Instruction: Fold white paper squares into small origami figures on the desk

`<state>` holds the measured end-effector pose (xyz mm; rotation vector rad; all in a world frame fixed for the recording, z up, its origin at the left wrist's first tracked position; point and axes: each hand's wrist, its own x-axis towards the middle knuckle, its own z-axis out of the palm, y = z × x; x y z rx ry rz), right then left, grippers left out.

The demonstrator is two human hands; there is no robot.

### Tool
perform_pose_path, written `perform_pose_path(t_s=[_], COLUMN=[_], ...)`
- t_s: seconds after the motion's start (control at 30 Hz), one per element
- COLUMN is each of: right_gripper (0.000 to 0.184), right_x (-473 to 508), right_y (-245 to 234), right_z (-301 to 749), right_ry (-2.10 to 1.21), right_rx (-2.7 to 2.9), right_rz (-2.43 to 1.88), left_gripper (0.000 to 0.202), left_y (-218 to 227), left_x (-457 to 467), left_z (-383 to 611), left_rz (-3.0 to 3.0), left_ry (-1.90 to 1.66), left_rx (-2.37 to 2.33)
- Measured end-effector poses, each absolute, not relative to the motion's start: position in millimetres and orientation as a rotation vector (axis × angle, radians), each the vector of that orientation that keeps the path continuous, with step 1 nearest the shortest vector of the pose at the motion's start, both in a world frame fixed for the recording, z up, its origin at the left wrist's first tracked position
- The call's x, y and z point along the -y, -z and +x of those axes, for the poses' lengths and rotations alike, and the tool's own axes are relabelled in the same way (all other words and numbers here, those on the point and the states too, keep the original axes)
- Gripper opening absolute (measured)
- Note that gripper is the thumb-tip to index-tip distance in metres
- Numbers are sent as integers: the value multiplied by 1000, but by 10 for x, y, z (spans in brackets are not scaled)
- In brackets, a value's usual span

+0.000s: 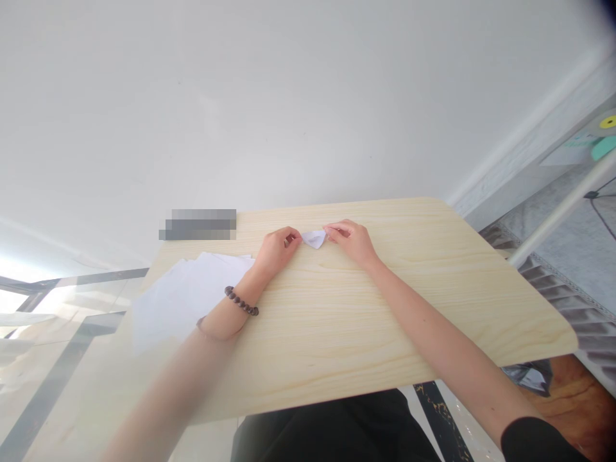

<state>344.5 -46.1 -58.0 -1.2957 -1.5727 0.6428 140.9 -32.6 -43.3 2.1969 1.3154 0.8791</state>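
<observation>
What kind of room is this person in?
Maybe a room at home, though I can't be sure: there's a pale wood-grain table beside a plain white wall, and a shiny pale floor with dark bands.

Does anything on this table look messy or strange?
Mildly: the white sheets at the left of the table lie unevenly, edges not lined up. A blocky grey patch hides part of the back left corner. The small paper between the left hand and right hand shows no clear damage.

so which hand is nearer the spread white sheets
Left. The left hand is just right of the white sheets; the right hand is farther right, beyond the small white paper.
</observation>
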Motion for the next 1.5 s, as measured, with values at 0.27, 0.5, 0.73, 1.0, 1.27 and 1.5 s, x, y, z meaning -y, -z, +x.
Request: perform_pose_path(t_s=[0.27,0.5,0.73,1.0,1.27,1.5], right_gripper=[25,23,25,26,26,26], right_x=[476,467,467,472,463,474], right_y=[559,555,559,549,555,531], right_z=[3446,3427,3421,3434,3446,3441], right_ry=[-468,-411,-374,-502,-558,-630], right_rx=[1683,1640,1630,1568,1520,1504], right_rz=[-1348,-1410,-1464,-1441,-1455,-1415], left_gripper=[21,19,17,20,20,19], left_y=[438,495,539,557,566,552], left_x=[325,289,275,264,265,267], left_z=[1417,1412,1415,1401,1400,1395], left_rz=[2130,2237,2325,2442,2462,2493], left_ry=[-882,-867,-901,-888,-893,-863], left_rx=[-1306,-1325,-1296,-1278,-1276,-1291])
